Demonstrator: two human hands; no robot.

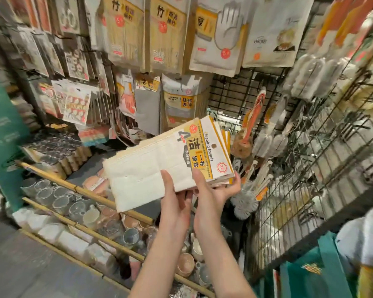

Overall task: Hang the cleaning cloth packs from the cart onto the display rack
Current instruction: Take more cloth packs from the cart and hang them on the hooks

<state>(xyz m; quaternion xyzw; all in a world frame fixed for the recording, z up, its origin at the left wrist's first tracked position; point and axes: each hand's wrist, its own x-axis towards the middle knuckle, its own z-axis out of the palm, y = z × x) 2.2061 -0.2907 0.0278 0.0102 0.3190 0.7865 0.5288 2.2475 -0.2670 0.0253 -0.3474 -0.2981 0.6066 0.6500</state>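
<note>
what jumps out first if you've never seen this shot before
Dead centre, both hands, the left hand and the right hand, hold up a stack of cleaning towel packs with yellow header cards, tilted sideways. Behind it hang rows of packaged goods, including a glove pack at the top. A black wire rack with brushes fills the right side.

Shop shelves crowded with housewares

Glass cups (58, 196) sat in rows behind bamboo rails (84, 191); white brushes (246, 203) hung beside them, and glove packs (219, 33) hung overhead.
</note>
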